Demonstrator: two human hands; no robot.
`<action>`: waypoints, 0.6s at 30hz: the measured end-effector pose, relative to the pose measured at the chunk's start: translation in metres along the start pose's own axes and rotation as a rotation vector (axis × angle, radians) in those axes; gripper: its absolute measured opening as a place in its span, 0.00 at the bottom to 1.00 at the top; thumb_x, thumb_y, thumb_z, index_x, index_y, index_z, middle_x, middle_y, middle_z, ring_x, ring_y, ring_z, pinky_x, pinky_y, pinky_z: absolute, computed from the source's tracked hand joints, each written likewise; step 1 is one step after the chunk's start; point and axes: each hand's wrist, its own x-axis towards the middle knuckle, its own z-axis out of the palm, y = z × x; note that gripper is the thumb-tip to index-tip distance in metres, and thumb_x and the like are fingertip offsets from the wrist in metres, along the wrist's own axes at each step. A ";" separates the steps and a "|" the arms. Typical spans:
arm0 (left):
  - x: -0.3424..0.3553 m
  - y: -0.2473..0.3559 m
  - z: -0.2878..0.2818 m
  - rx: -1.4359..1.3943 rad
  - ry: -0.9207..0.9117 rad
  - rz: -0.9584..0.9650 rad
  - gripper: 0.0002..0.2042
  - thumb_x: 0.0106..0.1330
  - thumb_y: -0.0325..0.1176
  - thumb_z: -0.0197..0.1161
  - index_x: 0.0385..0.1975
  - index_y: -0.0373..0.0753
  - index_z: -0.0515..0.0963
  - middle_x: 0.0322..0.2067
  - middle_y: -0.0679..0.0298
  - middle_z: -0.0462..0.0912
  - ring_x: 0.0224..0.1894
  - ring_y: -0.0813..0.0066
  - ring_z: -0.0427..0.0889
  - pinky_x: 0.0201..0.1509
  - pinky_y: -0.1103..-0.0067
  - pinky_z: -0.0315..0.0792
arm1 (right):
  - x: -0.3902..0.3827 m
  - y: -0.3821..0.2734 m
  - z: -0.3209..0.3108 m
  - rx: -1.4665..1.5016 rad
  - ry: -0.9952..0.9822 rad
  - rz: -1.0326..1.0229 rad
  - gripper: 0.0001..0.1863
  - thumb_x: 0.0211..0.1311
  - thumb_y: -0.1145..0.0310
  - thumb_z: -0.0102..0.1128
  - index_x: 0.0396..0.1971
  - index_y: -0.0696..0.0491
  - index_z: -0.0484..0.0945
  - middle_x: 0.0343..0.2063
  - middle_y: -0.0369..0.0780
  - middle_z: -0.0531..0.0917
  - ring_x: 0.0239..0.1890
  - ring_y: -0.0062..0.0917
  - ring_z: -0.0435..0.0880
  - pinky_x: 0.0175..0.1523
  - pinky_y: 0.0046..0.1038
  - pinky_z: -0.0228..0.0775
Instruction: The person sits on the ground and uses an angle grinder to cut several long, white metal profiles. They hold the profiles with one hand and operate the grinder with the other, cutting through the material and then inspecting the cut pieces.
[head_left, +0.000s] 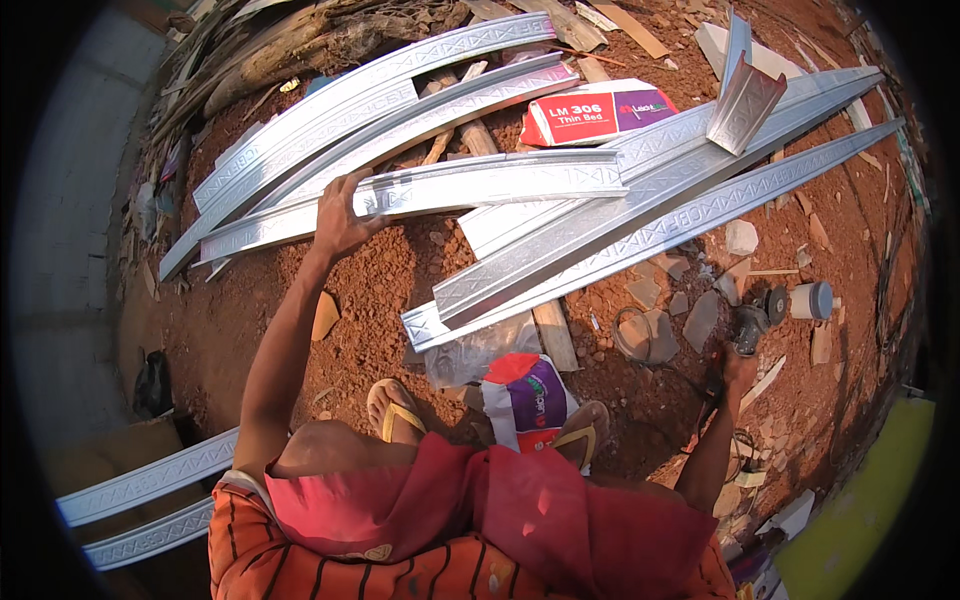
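Note:
My left hand [347,218] grips a silver metal channel [490,183], its fingers over the near edge left of the channel's middle. The channel lies roughly crosswise, its right end over other metal channels [560,262]. Far to the right and low, my right hand [738,372] is closed around an angle grinder [750,328]. The grinder is held close to the ground, its dark disc end pointing away from me. Just beyond it is a pale cylindrical container [811,301] with a bluish end.
More channels [370,95] lie at the far left. A short offcut [745,105] stands tilted at far right. Red-and-white bags [598,112] rest among them. Broken tile pieces [702,322] and a cable [650,340] litter the red soil. Logs [300,60] are piled behind.

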 end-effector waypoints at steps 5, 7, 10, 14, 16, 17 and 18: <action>0.023 0.026 0.017 0.199 -0.082 0.122 0.54 0.38 0.48 0.79 0.70 0.49 0.55 0.65 0.50 0.62 0.70 0.48 0.55 0.71 0.54 0.53 | 0.015 0.042 0.028 -0.073 0.033 0.001 0.40 0.39 0.48 0.72 0.49 0.63 0.75 0.41 0.55 0.83 0.46 0.49 0.82 0.51 0.45 0.70; 0.034 0.033 0.022 0.245 -0.101 0.166 0.59 0.33 0.49 0.81 0.70 0.50 0.53 0.66 0.51 0.59 0.71 0.47 0.53 0.72 0.53 0.53 | 0.015 0.040 0.027 -0.085 -0.043 0.041 0.40 0.42 0.49 0.72 0.52 0.63 0.73 0.44 0.55 0.81 0.48 0.50 0.81 0.53 0.45 0.69; 0.057 0.038 0.037 0.225 -0.226 0.160 0.57 0.33 0.49 0.81 0.69 0.48 0.55 0.63 0.50 0.66 0.68 0.49 0.61 0.71 0.55 0.56 | -0.003 0.032 0.024 -0.154 0.257 -0.127 0.39 0.49 0.51 0.69 0.57 0.61 0.71 0.49 0.52 0.79 0.51 0.47 0.78 0.55 0.44 0.69; 0.051 0.025 0.028 0.179 -0.242 0.221 0.53 0.35 0.47 0.79 0.66 0.42 0.60 0.58 0.48 0.72 0.61 0.48 0.71 0.67 0.54 0.64 | -0.056 -0.037 0.012 0.423 0.157 -0.288 0.32 0.62 0.57 0.62 0.62 0.57 0.67 0.56 0.47 0.75 0.56 0.39 0.75 0.59 0.40 0.68; 0.042 0.036 0.020 0.258 -0.265 0.315 0.50 0.41 0.51 0.78 0.65 0.37 0.60 0.58 0.45 0.73 0.60 0.46 0.73 0.63 0.58 0.67 | -0.068 -0.060 0.015 0.865 -0.082 -0.274 0.29 0.68 0.56 0.55 0.63 0.56 0.67 0.57 0.45 0.74 0.55 0.33 0.75 0.58 0.37 0.69; 0.036 0.045 0.012 0.185 -0.333 0.296 0.50 0.41 0.50 0.78 0.64 0.37 0.60 0.59 0.45 0.73 0.59 0.46 0.73 0.62 0.57 0.68 | -0.073 -0.074 0.018 1.171 -0.254 -0.185 0.28 0.70 0.53 0.51 0.62 0.56 0.67 0.57 0.45 0.74 0.55 0.33 0.75 0.58 0.36 0.69; 0.030 0.053 0.005 0.112 -0.399 0.272 0.50 0.40 0.49 0.79 0.64 0.38 0.61 0.59 0.46 0.73 0.59 0.47 0.74 0.62 0.57 0.68 | -0.076 -0.090 0.021 1.475 -0.433 -0.092 0.29 0.72 0.51 0.47 0.62 0.56 0.67 0.57 0.45 0.74 0.55 0.33 0.75 0.59 0.36 0.68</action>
